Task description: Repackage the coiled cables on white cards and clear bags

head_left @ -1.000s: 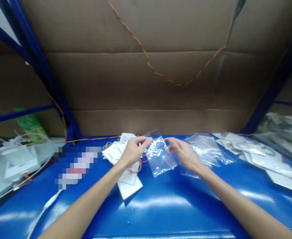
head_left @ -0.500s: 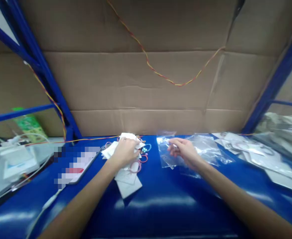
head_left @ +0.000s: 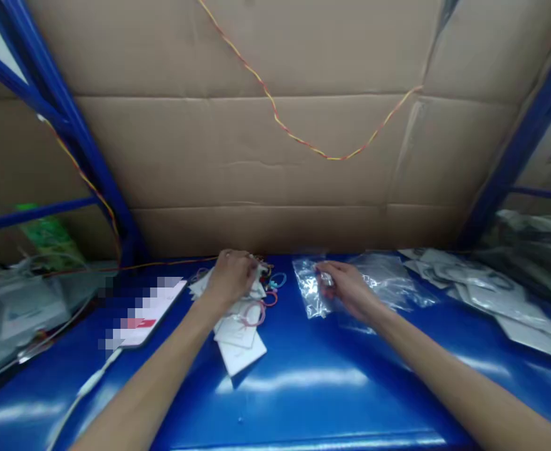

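Observation:
My left hand (head_left: 232, 275) rests on a pile of white cards (head_left: 241, 329) at the middle of the blue table, its fingers curled down; what they grip is hidden. Around the pile lie pink and red hair ties (head_left: 255, 313) and a light blue one (head_left: 278, 280). To the right, my right hand (head_left: 338, 282) pinches the edge of a clear plastic bag (head_left: 313, 289) lying on the table. More clear bags (head_left: 388, 279) are spread behind and beside that hand.
A phone-like device (head_left: 150, 313) with a white cable lies at the left. White packaged cards (head_left: 491, 291) are piled at the right. Cardboard (head_left: 275, 150) with a twisted red-yellow wire stands behind, between blue frame posts (head_left: 91, 150).
My left hand has shifted slightly over the cards, its fingers curling further in. My right hand has closed on the clear bag, whose surface now looks more crumpled.

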Demonstrator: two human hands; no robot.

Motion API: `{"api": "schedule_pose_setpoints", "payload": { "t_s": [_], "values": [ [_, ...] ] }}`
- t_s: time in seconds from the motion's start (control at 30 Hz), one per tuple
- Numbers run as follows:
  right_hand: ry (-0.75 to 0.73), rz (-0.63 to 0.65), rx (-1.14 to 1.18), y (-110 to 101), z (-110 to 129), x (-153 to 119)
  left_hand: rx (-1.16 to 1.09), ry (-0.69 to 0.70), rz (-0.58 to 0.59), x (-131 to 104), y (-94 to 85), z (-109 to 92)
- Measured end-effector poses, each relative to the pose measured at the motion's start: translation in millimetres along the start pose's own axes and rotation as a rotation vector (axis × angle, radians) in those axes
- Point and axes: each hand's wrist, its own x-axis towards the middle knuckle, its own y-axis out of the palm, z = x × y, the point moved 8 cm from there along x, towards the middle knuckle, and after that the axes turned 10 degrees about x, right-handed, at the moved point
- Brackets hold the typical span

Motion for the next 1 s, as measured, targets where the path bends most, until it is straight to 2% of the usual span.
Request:
{"api": "schedule_pose_setpoints", "payload": {
  "t_s": [0.1, 0.23, 0.4, 0.5, 0.63, 0.7, 0.77, 0.9, 1.0],
  "values": [
    [-0.007, -0.007, 0.008, 1, 2, -1, 0.093, 0.088, -0.029, 1, -4.0, -5],
    [-0.016, -0.022, 0.022, 0, 5, -2, 0.131, 0.076, -0.126, 2, -17.0, -8],
    [-0.053, 0.008, 0.067, 3, 9, -2, 0.037, 0.08, -0.399, -7, -45.0, -24],
    [-0.073, 0.023, 0.075, 5, 12, -3, -0.062, 0.058, -0.474, -10, -51.5, -28],
    [-0.128, 0.023, 0.051, 6, 15, -3, -0.252, -0.071, -0.485, -9, -46.6, -17],
    [-0.164, 0.015, 0.035, 5, 17, -3, -0.385, -0.171, -0.429, -7, -36.8, -10],
    [-0.184, 0.003, 0.028, 3, 17, -2, -0.447, -0.205, -0.368, -5, -28.2, -9],
    [-0.196, 0.002, 0.042, 3, 16, 0, -0.306, -0.091, -0.391, -7, -31.9, -20],
    [-0.185, 0.003, 0.054, 3, 14, 0, -0.12, 0.035, -0.396, -8, -37.5, -27]
  ]
}}
